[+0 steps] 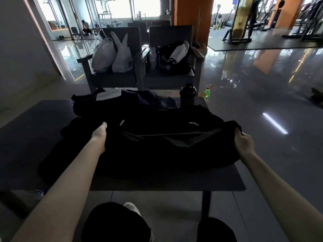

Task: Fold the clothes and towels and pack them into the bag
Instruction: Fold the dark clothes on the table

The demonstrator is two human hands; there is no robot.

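**Black garment stretched out for its first fold**

A black garment (171, 151) lies across the middle of the frame on the dark tabletop (166, 184), pulled wide between both hands. At centre right, the right hand (243, 144) has its fingers curled tight round a bunched end of the cloth. At centre left, the left hand (100, 135) meets the other end. Its thumb lies along the top and its fingers are hidden behind the fabric. A taut seam line runs between the two hands, so it appears to be pinching the edge as well.

Above the garment, toward the upper middle of the frame, sits what looks like a dark bag (82, 105). Navy clothing (150, 98) is heaped on or in it, and a black shaker bottle (188, 95) stands just to its right.

The step in hand looks like spreading and squaring the garment, so folding has barely begun and this piece is not yet packed. The next move calls for laying it flat and bringing one held end across to the other with the edges matched. The cloth is dark on a dark surface, so its edges will be hard to see.
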